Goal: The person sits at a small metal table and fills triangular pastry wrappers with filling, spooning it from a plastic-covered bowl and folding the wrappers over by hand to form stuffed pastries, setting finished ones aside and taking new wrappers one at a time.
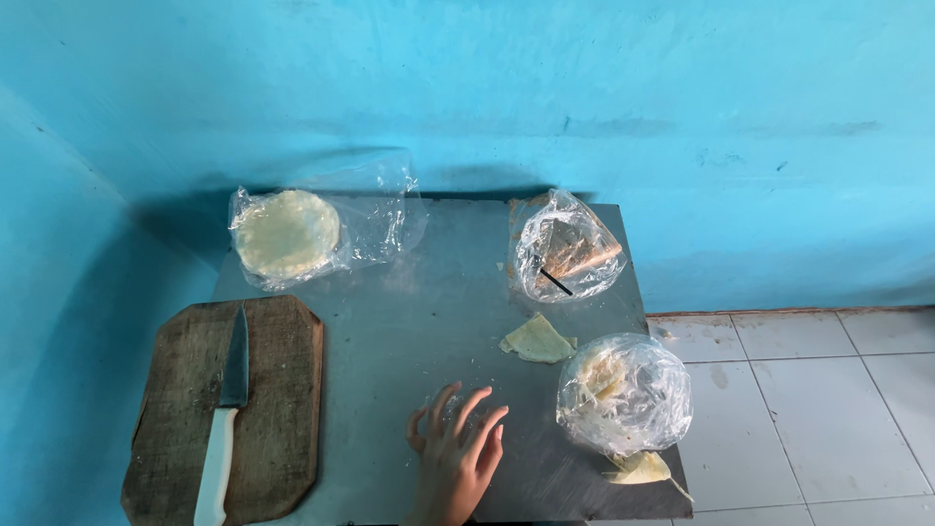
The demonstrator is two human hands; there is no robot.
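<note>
Grey metal table (409, 312) carries one hand (456, 458), fingers (469, 409) spread and released, resting on a thin clear film (458, 409). Just right sits a crumpled plastic bag (623, 394); left, a knife (226, 409) on a wooden board (278, 409). Beyond, bare tabletop reaches a folded dough piece (536, 341) and bagged flatbreads (287, 234).
</note>
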